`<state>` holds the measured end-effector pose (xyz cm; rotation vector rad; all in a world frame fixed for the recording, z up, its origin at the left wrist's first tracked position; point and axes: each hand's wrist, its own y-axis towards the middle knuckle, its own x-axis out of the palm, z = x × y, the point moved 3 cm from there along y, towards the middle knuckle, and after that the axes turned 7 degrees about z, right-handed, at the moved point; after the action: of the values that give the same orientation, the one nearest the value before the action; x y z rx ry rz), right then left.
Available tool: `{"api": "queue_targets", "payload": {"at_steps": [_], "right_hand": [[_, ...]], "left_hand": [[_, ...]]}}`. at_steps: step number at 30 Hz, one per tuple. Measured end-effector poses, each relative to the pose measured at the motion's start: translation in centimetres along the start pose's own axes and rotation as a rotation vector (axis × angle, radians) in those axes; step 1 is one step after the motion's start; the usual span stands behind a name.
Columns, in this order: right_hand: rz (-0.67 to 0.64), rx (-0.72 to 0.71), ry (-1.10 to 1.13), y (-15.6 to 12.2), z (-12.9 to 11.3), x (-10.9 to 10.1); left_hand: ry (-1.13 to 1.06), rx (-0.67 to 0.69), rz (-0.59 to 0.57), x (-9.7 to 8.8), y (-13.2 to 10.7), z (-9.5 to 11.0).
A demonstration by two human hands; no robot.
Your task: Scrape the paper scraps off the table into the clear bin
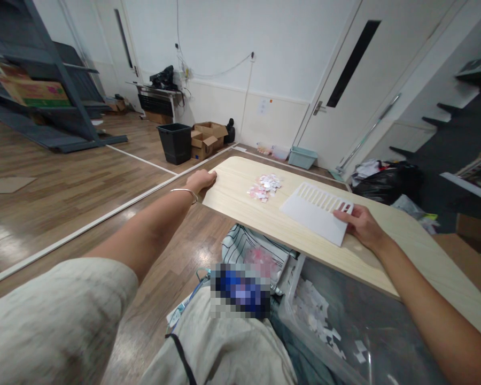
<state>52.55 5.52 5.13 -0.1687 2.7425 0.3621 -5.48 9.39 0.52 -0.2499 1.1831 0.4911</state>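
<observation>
Slotted white sheet [310,218], one, pinched in the right hand [363,227]
Sheet over the pale tabletop [232,179]; left hand [201,182] at the tabletop's edge, closure unclear; small white and pink pieces [269,184] heaped between the hands; step, seemingly: positioning the sheet; next move likely calls for a level, steady hold

Soft light glares on the wooden floor [84,182], the edges stretch, and a blue patch [240,289] is pixelated.

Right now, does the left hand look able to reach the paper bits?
Probably yes: the left hand is at one end of the table, with nothing visible between it and the paper bits; the card in the right hand is beyond them.
</observation>
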Motion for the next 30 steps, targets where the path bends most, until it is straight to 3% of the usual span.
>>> {"api": "queue_targets", "payload": {"at_steps": [3,9,12,22,27,30], "right_hand": [[-0.04,0.093,-0.032,-0.3,-0.2,0.7],[0.25,-0.03,0.088,0.6,0.0,0.2],[0.323,-0.075,0.073,0.8,0.2,-0.2],[0.246,-0.098,-0.155,1.0,1.2,0.2],[0.339,-0.179,-0.207,1.4,1.5,0.3],[0.323,-0.191,-0.253,1.6,1.7,0.5]], "left_hand": [[0.002,-0.002,0.006,0.0,0.1,0.0],[-0.002,0.001,0.017,0.1,0.5,-0.2],[-0.002,0.005,0.014,0.2,0.5,-0.2],[-0.005,0.003,0.023,0.1,0.3,-0.2],[-0.015,-0.002,0.025,0.0,0.2,-0.2],[-0.021,-0.004,0.023,0.0,0.2,-0.1]]}}
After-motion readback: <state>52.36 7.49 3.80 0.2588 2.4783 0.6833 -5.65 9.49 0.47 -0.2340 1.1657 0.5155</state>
